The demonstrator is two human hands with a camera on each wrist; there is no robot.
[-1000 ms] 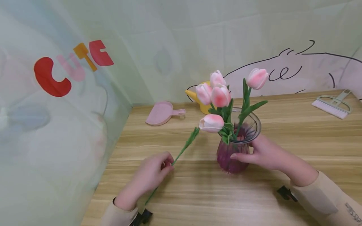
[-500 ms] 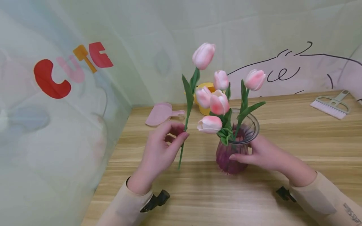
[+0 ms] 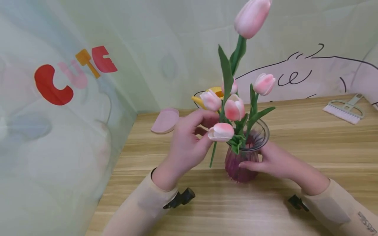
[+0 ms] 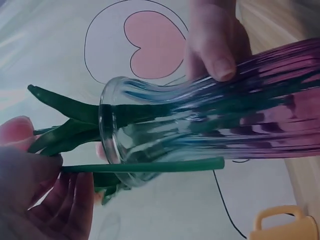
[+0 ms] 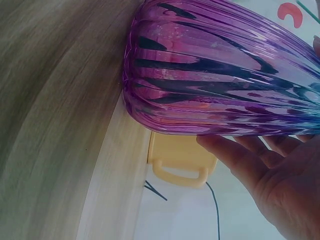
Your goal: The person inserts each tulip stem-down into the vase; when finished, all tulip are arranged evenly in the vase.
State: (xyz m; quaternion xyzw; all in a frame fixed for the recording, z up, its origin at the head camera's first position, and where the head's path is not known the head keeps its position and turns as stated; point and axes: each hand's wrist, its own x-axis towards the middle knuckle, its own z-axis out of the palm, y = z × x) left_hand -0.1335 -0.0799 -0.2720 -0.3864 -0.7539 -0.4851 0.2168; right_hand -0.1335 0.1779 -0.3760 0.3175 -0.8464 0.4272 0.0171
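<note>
My left hand (image 3: 190, 141) pinches the green stem of a pink tulip (image 3: 253, 18), held upright beside the vase with its bloom above the others. In the left wrist view the stem's lower end (image 4: 200, 164) lies alongside the outside of the glass, below the rim. The ribbed glass vase (image 3: 240, 165), purple toward its base, stands on the table and holds several pink tulips (image 3: 234, 107). My right hand (image 3: 279, 162) grips the vase's right side, thumb in front. In the right wrist view, fingers (image 5: 225, 152) lie along the purple glass (image 5: 200, 75).
A pink dustpan (image 3: 165, 120) lies at the back left, partly behind my left hand. Behind the flowers stands a yellow watering can (image 3: 200, 101). A small brush (image 3: 344, 111) rests at the back right. Printed cloth walls border the wooden table (image 3: 236, 209) behind and left.
My left hand has risen and moved right with the tulip, from low on the left to beside the vase; the stem has turned more upright. My right hand keeps its grip on the vase.
</note>
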